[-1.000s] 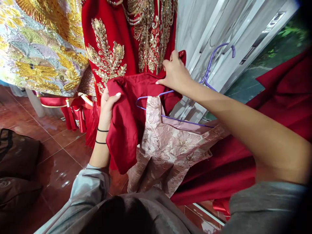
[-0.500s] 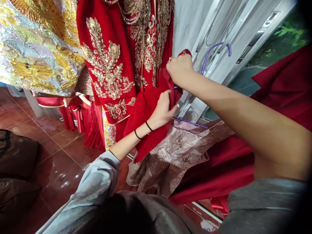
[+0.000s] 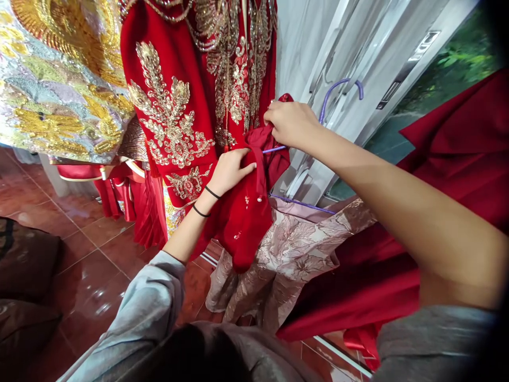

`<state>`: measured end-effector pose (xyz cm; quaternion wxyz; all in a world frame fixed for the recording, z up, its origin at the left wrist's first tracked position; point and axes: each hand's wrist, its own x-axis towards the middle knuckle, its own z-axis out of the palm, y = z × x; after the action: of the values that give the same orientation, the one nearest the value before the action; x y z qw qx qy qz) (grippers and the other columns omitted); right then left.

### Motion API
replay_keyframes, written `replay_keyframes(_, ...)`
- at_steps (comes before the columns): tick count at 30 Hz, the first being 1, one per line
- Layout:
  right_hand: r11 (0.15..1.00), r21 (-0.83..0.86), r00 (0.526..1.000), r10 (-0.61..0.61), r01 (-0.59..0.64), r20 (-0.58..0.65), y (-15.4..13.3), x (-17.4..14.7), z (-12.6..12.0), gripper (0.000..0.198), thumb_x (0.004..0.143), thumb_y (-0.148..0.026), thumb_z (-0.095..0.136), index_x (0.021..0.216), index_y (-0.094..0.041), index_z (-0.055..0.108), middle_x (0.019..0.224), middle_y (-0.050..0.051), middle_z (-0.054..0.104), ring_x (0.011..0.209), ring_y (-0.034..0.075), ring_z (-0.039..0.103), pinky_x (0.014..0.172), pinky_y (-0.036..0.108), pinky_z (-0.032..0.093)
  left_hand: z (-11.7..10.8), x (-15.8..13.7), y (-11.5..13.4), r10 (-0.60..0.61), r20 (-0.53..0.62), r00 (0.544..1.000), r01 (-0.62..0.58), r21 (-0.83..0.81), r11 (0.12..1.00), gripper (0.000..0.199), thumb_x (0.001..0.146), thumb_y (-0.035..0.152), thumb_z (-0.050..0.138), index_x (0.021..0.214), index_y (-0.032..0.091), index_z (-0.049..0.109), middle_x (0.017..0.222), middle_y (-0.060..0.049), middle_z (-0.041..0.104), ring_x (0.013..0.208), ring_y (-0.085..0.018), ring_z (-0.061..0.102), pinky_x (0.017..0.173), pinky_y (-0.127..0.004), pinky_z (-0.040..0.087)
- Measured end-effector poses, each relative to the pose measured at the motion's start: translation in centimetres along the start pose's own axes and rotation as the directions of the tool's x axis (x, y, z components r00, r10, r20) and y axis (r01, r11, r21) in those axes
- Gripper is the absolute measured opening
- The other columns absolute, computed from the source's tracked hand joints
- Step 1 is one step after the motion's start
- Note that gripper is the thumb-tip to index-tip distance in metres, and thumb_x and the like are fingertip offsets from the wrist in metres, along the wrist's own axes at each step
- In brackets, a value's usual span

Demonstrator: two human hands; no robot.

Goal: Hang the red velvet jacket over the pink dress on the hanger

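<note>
A red garment [image 3: 248, 223] with small beaded sprigs hangs bunched between my hands, its darker lining turned out near the top. My right hand [image 3: 289, 123] is closed round the gathered upper part of it. My left hand [image 3: 230, 171], below two black wrist bands, grips the garment's left edge with the thumb in front; the other fingertips are partly hidden in the cloth. A purple hanger bar [image 3: 275, 149] shows through the folds just under my right hand. Behind them is a red jacket [image 3: 204, 90] with gold beading.
A pink floral dress [image 3: 294, 233] hangs below a second purple bar [image 3: 304, 202]. A purple hook [image 3: 341, 85] stands by the pale door frame [image 3: 401, 69]. Dark red cloth [image 3: 449, 159] is at right, a gold-embroidered garment [image 3: 51, 95] at left, dark bags [image 3: 27, 260] on the tiled floor [image 3: 95, 265].
My left hand has moved left and slightly up, drawing the red garment's edge aside. The lining and hanger bar now show more. My right hand has shifted slightly left and down.
</note>
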<state>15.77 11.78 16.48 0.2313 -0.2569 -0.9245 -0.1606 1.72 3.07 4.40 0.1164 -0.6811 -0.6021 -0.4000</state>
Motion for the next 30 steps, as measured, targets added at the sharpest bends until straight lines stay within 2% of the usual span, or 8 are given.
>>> replay_keyframes(2,0.998,-0.040,0.994,-0.048,0.052,0.095,0.3,-0.2,-0.5,0.008,0.084,-0.016,0.060,0.086,-0.014,0.068,0.103,0.009,0.064,0.110,0.027,0.056,0.095,0.044,0.041,0.9,-0.3,0.5,-0.008,-0.057,0.998,0.010,0.033,0.999,0.028,0.086,0.024,0.060,0.112,0.013,0.062,0.113,-0.013,0.068,0.106,-0.029,0.060,0.093,-0.042,0.045)
replay_keyframes(4,0.994,-0.068,0.987,-0.079,0.090,0.143,-0.1,-0.5,-1.1,0.016,0.082,-0.026,0.068,0.093,-0.013,0.068,0.107,0.009,0.062,0.113,0.030,0.054,0.096,0.045,0.040,1.4,-0.8,0.9,-0.013,-0.108,0.994,0.020,0.063,0.998,0.029,0.085,0.023,0.061,0.113,0.014,0.060,0.115,-0.013,0.066,0.107,-0.031,0.058,0.092,-0.044,0.044)
replay_keyframes(8,0.988,-0.105,0.994,-0.110,0.110,0.001,-3.4,-2.3,-1.5,0.037,0.089,-0.039,0.062,0.114,-0.012,0.063,0.121,0.012,0.055,0.122,0.035,0.046,0.098,0.044,0.038,1.7,-1.6,1.3,-0.005,-0.119,0.993,0.017,0.102,0.995,0.027,0.087,0.022,0.058,0.113,0.015,0.059,0.112,-0.014,0.065,0.106,-0.032,0.057,0.090,-0.046,0.042)
replay_keyframes(12,0.999,-0.031,0.999,0.042,-0.041,0.034,-6.5,-3.7,-0.4,0.044,0.090,-0.043,0.059,0.118,-0.009,0.059,0.104,0.015,0.060,0.107,0.032,0.054,0.089,0.042,0.044,1.5,-2.0,1.3,0.004,-0.100,0.995,0.010,0.143,0.990,0.031,0.086,0.020,0.060,0.116,0.013,0.058,0.121,-0.017,0.063,0.112,-0.033,0.055,0.092,-0.046,0.042)
replay_keyframes(15,0.991,-0.009,0.983,0.134,-0.134,0.127,-7.2,-3.8,0.1,0.035,0.091,-0.037,0.057,0.111,-0.009,0.062,0.093,0.014,0.059,0.093,0.029,0.057,0.084,0.043,0.046,1.3,-2.1,1.3,0.015,-0.080,0.997,-0.001,0.181,0.983,0.030,0.086,0.023,0.062,0.114,0.013,0.059,0.120,-0.017,0.064,0.109,-0.032,0.057,0.090,-0.044,0.044)
replay_keyframes(21,0.988,-0.029,0.958,0.154,-0.152,0.244,-8.3,-5.7,-1.0,0.024,0.091,-0.023,0.054,0.109,-0.010,0.063,0.093,0.015,0.061,0.091,0.030,0.061,0.081,0.043,0.049,0.1,-2.1,1.8,0.029,-0.014,0.999,-0.026,0.173,0.985,0.025,0.084,0.022,0.063,0.106,0.014,0.061,0.112,-0.014,0.067,0.105,-0.031,0.060,0.089,-0.041,0.047)
replay_keyframes(26,0.973,-0.016,0.962,0.229,-0.229,0.149,-9.2,-7.8,0.4,0.043,0.086,-0.012,0.050,0.128,-0.008,0.053,0.113,0.019,0.062,0.095,0.029,0.062,0.079,0.039,0.048,-1.1,-2.4,2.2,0.017,0.013,1.000,-0.018,0.137,0.990,0.030,0.083,0.024,0.062,0.111,0.015,0.063,0.112,-0.011,0.069,0.105,-0.029,0.064,0.084,-0.036,0.051)
replay_keyframes(30,0.927,0.215,0.951,0.301,-0.308,0.067,-7.7,-6.8,0.5,0.035,0.084,-0.008,0.038,0.102,-0.013,0.067,0.105,0.014,0.066,0.100,0.027,0.062,0.088,0.039,0.048,-1.8,-2.8,2.3,0.042,-0.008,0.999,-0.041,0.095,0.995,0.046,0.082,0.040,0.065,0.122,0.016,0.063,0.119,-0.011,0.069,0.110,-0.029,0.064,0.089,-0.036,0.051)
